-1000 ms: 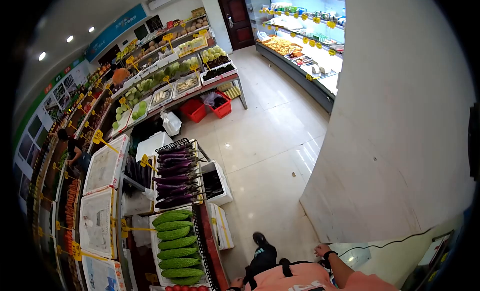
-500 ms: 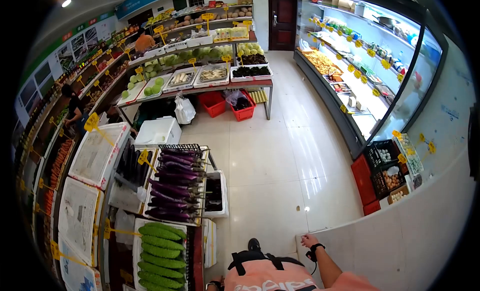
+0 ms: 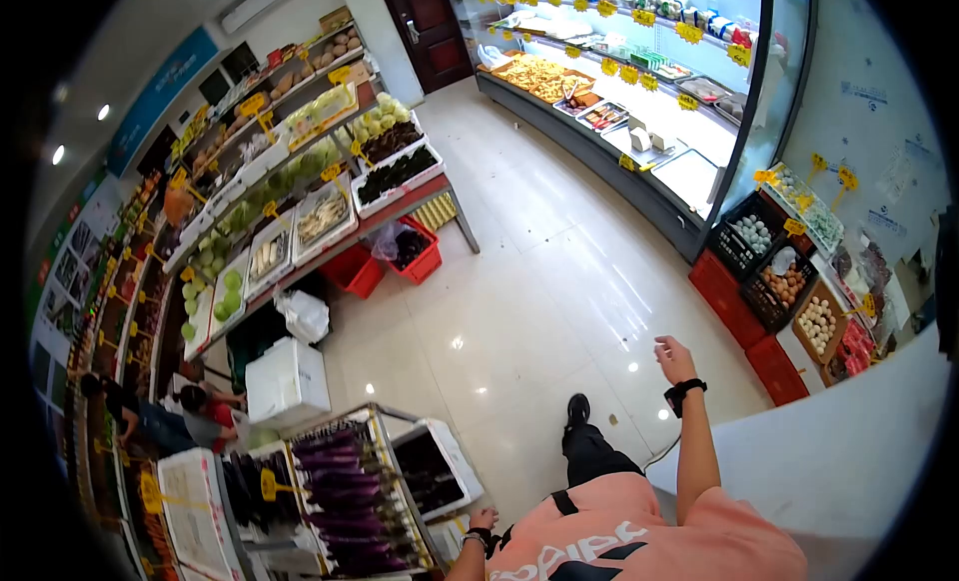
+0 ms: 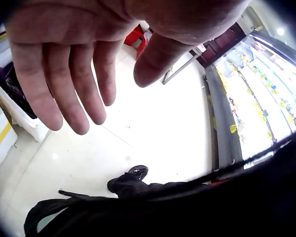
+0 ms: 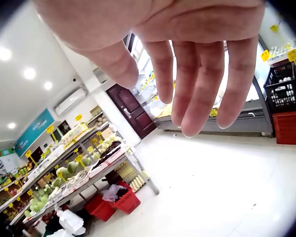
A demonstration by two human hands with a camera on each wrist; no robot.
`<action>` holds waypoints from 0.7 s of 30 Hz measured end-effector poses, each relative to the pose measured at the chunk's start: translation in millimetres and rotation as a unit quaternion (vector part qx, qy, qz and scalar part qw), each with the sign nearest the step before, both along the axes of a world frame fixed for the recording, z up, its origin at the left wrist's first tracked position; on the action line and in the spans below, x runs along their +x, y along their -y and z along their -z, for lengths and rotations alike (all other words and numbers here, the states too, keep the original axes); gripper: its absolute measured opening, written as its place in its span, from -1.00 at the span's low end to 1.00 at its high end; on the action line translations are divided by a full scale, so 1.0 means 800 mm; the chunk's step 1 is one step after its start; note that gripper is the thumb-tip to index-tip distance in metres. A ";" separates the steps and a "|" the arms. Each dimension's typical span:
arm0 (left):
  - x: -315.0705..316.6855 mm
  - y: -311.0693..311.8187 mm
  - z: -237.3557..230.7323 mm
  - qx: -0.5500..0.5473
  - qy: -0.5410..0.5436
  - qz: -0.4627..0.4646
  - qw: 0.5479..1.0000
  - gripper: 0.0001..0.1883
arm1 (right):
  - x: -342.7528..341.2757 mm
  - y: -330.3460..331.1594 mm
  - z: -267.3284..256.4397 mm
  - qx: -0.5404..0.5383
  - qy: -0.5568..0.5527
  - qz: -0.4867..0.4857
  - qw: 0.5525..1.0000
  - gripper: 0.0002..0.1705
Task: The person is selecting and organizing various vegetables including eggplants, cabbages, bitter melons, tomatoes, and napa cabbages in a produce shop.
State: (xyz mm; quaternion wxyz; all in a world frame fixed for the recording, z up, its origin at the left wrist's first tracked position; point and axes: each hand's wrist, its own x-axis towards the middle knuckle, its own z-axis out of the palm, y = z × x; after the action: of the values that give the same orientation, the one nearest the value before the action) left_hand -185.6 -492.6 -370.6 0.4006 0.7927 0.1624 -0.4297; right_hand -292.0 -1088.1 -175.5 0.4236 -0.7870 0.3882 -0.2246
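My left hand (image 3: 483,519) hangs low beside the white foam box (image 3: 436,471) of dark produce, near the eggplants (image 3: 352,501). In the left wrist view its fingers (image 4: 79,89) hang loosely, with nothing held. Out in front of my body is my right hand (image 3: 676,359), over the tiled floor. The right wrist view shows its relaxed fingers (image 5: 202,89), also holding nothing. Each wrist wears a black band.
On the right stand a lit refrigerated display (image 3: 599,131) and egg crates (image 3: 782,281) on red bins (image 3: 734,301). A vegetable table (image 3: 440,186) and red baskets (image 3: 415,256) are ahead left. Two people are at the lower left. A pale counter (image 3: 799,451) lies to my right.
The view has moved forward along the aisle, and the green bitter melons have dropped out of sight. My right hand has swung forward and higher. A second person now shows at the left.
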 end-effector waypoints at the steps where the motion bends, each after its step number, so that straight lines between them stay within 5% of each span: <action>1: 0.022 0.015 0.004 0.005 -0.008 -0.002 1.000 -0.68 | 0.011 0.033 0.013 0.004 0.012 0.014 1.000 -0.70; 3: 0.064 0.050 0.001 0.043 -0.064 -0.005 0.997 -0.68 | 0.031 0.085 0.035 0.014 -0.039 0.043 0.998 -0.69; 4: 0.090 0.061 -0.004 0.041 -0.017 0.174 0.984 -0.68 | 0.041 0.099 0.035 -0.018 -0.086 0.049 0.995 -0.69; 6: 0.141 0.093 -0.017 0.051 0.013 0.322 0.945 -0.68 | 0.055 0.127 0.067 -0.023 -0.138 0.038 0.989 -0.70; 10: 0.221 0.182 -0.029 0.068 -0.049 0.174 0.981 -0.67 | 0.091 0.156 0.130 0.035 -0.228 -0.063 0.971 -0.68; 12: 0.252 0.231 -0.028 0.049 -0.070 0.056 0.995 -0.65 | 0.124 0.178 0.126 0.098 -0.243 -0.096 0.960 -0.66; 13: 0.274 0.259 -0.028 0.035 -0.100 -0.074 0.992 -0.64 | 0.143 0.189 0.119 0.111 -0.254 -0.096 0.956 -0.65; 17: 0.369 0.349 -0.013 0.066 -0.137 -0.037 0.988 -0.60 | 0.230 0.270 0.142 0.075 -0.232 -0.105 0.964 -0.66; 21: 0.461 0.438 0.006 0.023 -0.155 -0.108 0.982 -0.63 | 0.341 0.377 0.150 0.073 -0.247 -0.095 0.962 -0.66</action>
State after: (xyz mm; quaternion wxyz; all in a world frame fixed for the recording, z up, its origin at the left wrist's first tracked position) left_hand 183.5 -843.2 -375.3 0.3968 0.7032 0.3169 -0.4977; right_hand -19.2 -1389.6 -295.2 0.3903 -0.8183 0.4193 0.0467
